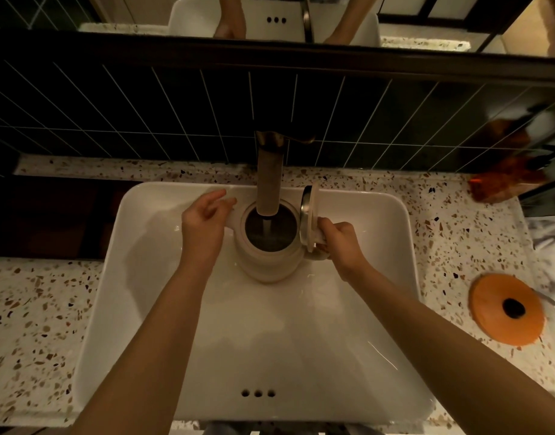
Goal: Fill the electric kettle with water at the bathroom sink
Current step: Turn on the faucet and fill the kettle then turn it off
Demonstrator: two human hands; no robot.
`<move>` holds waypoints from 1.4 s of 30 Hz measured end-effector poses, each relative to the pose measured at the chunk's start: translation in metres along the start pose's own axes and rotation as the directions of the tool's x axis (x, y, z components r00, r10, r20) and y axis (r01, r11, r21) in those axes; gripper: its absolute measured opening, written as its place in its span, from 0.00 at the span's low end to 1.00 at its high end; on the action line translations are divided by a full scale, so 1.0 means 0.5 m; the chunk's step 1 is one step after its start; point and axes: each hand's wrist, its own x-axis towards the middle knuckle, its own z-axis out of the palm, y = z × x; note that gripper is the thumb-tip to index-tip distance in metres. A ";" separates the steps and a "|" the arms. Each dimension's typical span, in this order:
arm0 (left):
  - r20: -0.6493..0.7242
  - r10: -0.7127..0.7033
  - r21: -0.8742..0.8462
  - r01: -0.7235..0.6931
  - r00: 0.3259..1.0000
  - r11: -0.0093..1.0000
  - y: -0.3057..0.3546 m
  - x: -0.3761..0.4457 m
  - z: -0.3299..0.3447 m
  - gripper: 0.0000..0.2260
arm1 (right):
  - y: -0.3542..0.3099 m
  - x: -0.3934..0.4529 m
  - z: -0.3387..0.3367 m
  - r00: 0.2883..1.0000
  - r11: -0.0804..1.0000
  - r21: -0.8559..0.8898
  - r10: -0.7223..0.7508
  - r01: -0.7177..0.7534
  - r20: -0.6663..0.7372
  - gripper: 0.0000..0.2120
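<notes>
- Two hands work at the white sink [392,246], and the cream electric kettle [271,246] stands inside the basin, directly under the tap spout [269,186], so the stream falls straight through its open mouth.
- The right hand [340,243] is closed around the kettle's handle [319,243] on the right side, likely to keep the body steady and upright while water runs in.
- The hinged lid [309,221] stands flipped up on the handle side, tilted clear of the opening so it does not block the spout.
- The left hand [204,224] holds nothing; its fingers are loosely spread beside the kettle's left flank, near the pouring lip, and whether they touch it I cannot tell. It looks placed to brace the kettle or catch a tip.
- Water seems to be flowing into the dark interior, though the level inside is too dim to read.
- An orange round base [506,309] sits on the speckled counter [34,309] at right, well apart from the basin, presumably kept dry.
</notes>
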 end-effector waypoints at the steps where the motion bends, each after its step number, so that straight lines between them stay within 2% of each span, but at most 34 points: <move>1: 0.011 0.071 0.030 -0.072 0.997 0.997 0.010 0.006 -0.001 0.10 | 0.000 0.001 0.000 1.000 1.000 -0.003 0.003 -0.003 -0.002 0.16; 3: 0.051 0.219 0.147 -0.225 0.974 0.963 0.035 0.021 0.002 0.12 | 0.000 0.002 0.000 1.000 1.000 -0.003 0.007 -0.007 -0.007 0.17; 5: 0.121 0.351 0.270 -0.371 0.928 0.889 0.065 0.034 0.011 0.14 | 0.000 0.003 -0.001 1.000 1.000 -0.003 0.009 -0.009 -0.002 0.16; 8: 0.285 0.521 0.348 -0.593 0.805 0.726 0.111 0.052 0.029 0.16 | -0.002 0.001 -0.002 1.000 1.000 0.016 0.014 -0.014 0.006 0.16; 10: 0.441 0.562 0.345 -0.710 0.700 0.614 0.134 0.059 0.044 0.19 | -0.002 0.001 -0.002 1.000 1.000 0.018 0.016 -0.016 0.015 0.16; 12: 0.591 0.541 0.334 -0.792 0.598 0.511 0.147 0.064 0.058 0.22 | -0.003 0.001 -0.002 1.000 1.000 0.003 0.014 -0.014 0.019 0.15; 14: 0.677 0.503 0.323 -0.831 0.538 0.453 0.151 0.069 0.072 0.22 | -0.004 0.002 -0.002 1.000 1.000 0.004 0.015 -0.015 0.019 0.16; 16: 0.702 0.483 0.321 -0.838 0.523 0.441 0.151 0.074 0.079 0.23 | -0.005 0.002 -0.002 1.000 1.000 0.019 0.018 -0.018 0.008 0.16; 23: 0.684 0.496 0.312 -0.829 0.535 0.464 0.128 0.079 0.083 0.23 | -0.003 0.004 -0.002 0.999 0.997 0.066 0.046 -0.046 -0.009 0.18; 29: 0.680 0.506 0.316 -0.835 0.531 0.451 0.122 0.081 0.086 0.22 | -0.007 0.005 0.002 0.998 0.999 0.019 0.051 -0.050 -0.030 0.13; 36: 0.679 0.503 0.346 -0.837 0.535 0.424 0.119 0.074 0.086 0.23 | -0.008 0.005 0.004 0.998 0.998 0.009 0.056 -0.056 -0.023 0.13; 38: 0.692 0.497 0.365 -0.847 0.524 0.386 0.119 0.073 0.087 0.22 | -0.009 0.004 0.006 0.998 0.998 -0.002 0.064 -0.064 -0.023 0.16; 40: 0.724 0.477 0.398 -0.867 0.498 0.300 0.116 0.067 0.093 0.22 | -0.009 0.003 0.005 0.997 0.997 -0.015 0.071 -0.072 -0.027 0.21; 42: 0.730 0.471 0.422 -0.869 0.494 0.258 0.110 0.059 0.098 0.21 | -0.012 0.002 0.007 0.996 0.996 -0.023 0.081 -0.082 -0.034 0.18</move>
